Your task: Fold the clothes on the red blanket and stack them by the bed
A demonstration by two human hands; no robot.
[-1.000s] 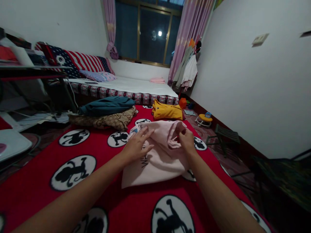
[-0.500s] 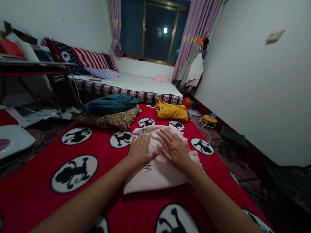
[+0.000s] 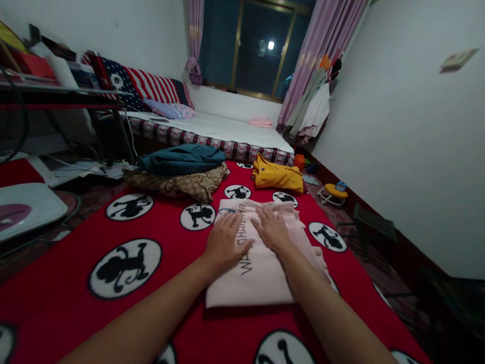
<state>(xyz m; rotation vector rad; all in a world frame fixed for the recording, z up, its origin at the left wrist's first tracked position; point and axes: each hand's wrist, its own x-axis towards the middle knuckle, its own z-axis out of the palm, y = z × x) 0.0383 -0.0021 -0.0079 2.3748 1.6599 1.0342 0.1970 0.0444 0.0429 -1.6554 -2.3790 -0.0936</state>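
Note:
A pale pink garment (image 3: 257, 285) with dark printed lettering lies folded on a red blanket (image 3: 182, 308) patterned with black monkeys in white circles. My left hand (image 3: 225, 242) rests flat on its left part, fingers stretched out beside the lettering. Flat on the upper middle of the cloth lies my right hand (image 3: 272, 230), its fingers extended and slightly apart. Neither hand grips the fabric. Along the garment's right side the cloth is ruffled in loose folds.
Beyond the garment lie a yellow garment (image 3: 278, 174) on the right and a teal garment (image 3: 184, 159) atop a brown patterned cloth (image 3: 182, 184) on the left. A bed (image 3: 223, 124) stands at the back. A small stool (image 3: 335, 191) is on the floor at right.
My hands have moved slightly apart over the pink garment, and more of the lettering shows. The cloth looks flatter. The whole view has shifted a little, so things appear further right.

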